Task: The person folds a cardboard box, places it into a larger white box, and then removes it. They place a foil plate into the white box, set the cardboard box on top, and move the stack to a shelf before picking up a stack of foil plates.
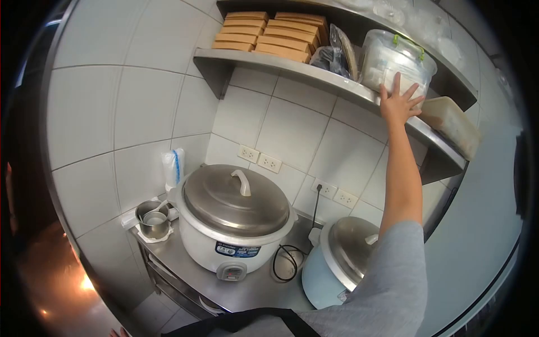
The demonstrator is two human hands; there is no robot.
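Observation:
My right hand (400, 105) reaches up to the metal shelf, fingers spread against the front of a clear plastic container (397, 59) with green handle clips. It presses on the container rather than wrapping round it. Right of that hand, a pale rectangular plastic tub (449, 121) sits tilted at the shelf's end. Only the fingertips of my left hand (118, 333) show, low at the bottom left edge. They look apart, with nothing visible in them; the rest of that hand is out of frame.
Stacked brown cardboard boxes (283, 36) and dark plastic packages (336, 56) share the shelf (264, 63). Below, a large white rice cooker (224, 247) and a light blue cooker (323, 272) stand on a steel table (193, 281). Metal pots (154, 227) sit left; a black cord (275, 269) lies between the cookers.

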